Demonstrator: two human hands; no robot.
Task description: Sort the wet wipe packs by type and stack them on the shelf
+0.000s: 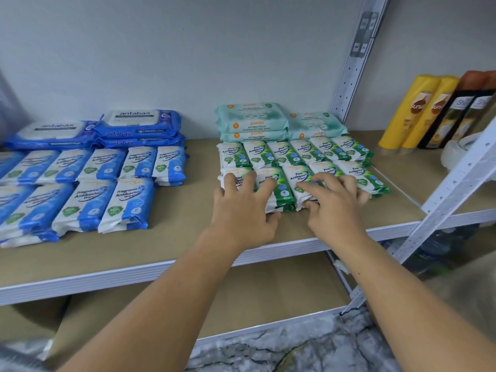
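Green pine wipe packs (303,157) lie in two rows on the right half of the shelf board (188,232). My left hand (245,208) rests with spread fingers on the front-row packs at the left. My right hand (332,202) lies flat on the front-row packs beside it, thumb against their front edge. Neither hand grips a pack. Mint guardian packs (252,122) are stacked behind the green ones. On the left lie blue fragrance-free packs (88,189) in rows, with dark blue antabax packs (139,124) behind them.
Yellow shampoo bottles (413,111) and dark bottles (453,114) stand at the right, beyond a white shelf upright (354,63). A slanted white brace (453,189) crosses at the right. A lower shelf (204,299) lies below.
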